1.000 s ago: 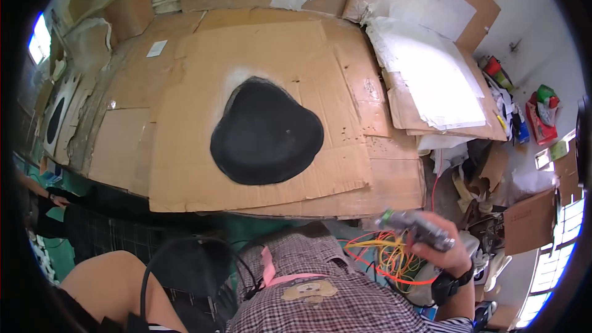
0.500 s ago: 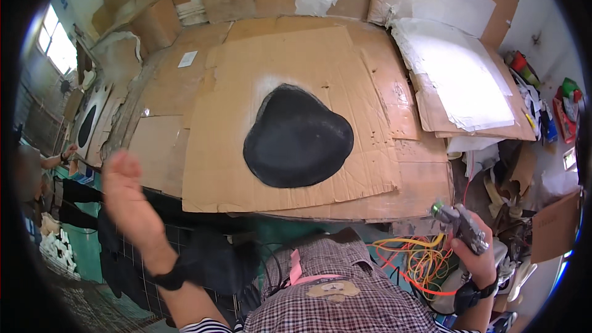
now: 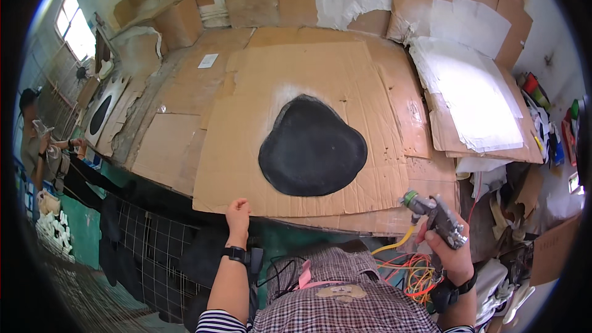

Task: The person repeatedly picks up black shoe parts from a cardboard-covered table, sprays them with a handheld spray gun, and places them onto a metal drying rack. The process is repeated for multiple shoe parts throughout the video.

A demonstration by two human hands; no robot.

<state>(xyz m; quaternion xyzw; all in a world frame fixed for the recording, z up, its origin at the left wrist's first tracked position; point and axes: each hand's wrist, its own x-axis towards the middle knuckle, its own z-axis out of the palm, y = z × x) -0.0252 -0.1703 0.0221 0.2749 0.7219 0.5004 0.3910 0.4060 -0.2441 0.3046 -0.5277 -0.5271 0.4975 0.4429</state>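
Spray gun (image 3: 436, 219), grey metal, is clamped in the right hand (image 3: 453, 253) just off the worktop's (image 3: 185, 74) near right corner, its long axis slanting up and leftward, nozzle toward the black painted shape (image 3: 311, 146) on the cardboard sheet (image 3: 246, 148). That shape lies up and to the left of the gun. The left hand (image 3: 237, 214), fingers curled, grips the near edge of the sheet and is about as near the shape as the right. Half a second ago the left hand was spread wide, well off to the left below the worktop edge; the gun sat lower right.
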